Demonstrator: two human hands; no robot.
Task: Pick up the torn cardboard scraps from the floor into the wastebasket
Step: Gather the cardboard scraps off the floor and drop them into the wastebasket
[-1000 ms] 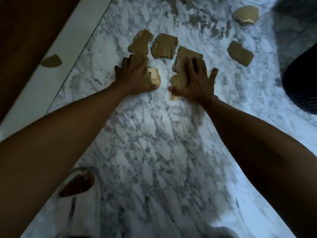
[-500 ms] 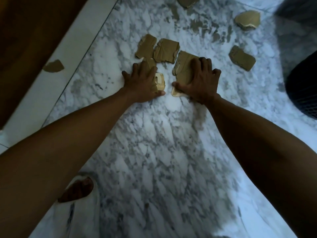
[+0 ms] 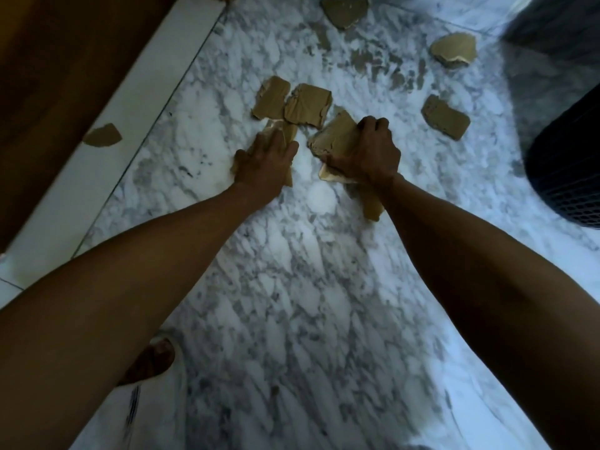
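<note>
The floor (image 3: 292, 287) under me is white marble streaked with grey veins. The cardboard scraps (image 3: 306, 103) are dull tan-brown, and the piece I hold (image 3: 334, 139) shows a pale cream torn edge. The wastebasket (image 3: 571, 164) is black mesh. My slipper (image 3: 143, 414) is white with dark stripes. The baseboard (image 3: 130, 105) is white, against dark brown wood (image 3: 65, 43).

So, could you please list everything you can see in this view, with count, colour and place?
Loose cardboard scraps: six, brown; two side by side above the hands, two at right, one at top, one on the white strip at left.
Held scraps: at least two, brown, under the hands.
Wastebasket: one, dark mesh, right edge.
Floor: white-grey marble.
White strip: one, diagonal at left, beside brown wood.
Slipper: one, white, bottom left, on the foot.
Left hand: gripping a scrap.
Right hand: gripping a scrap.
</note>
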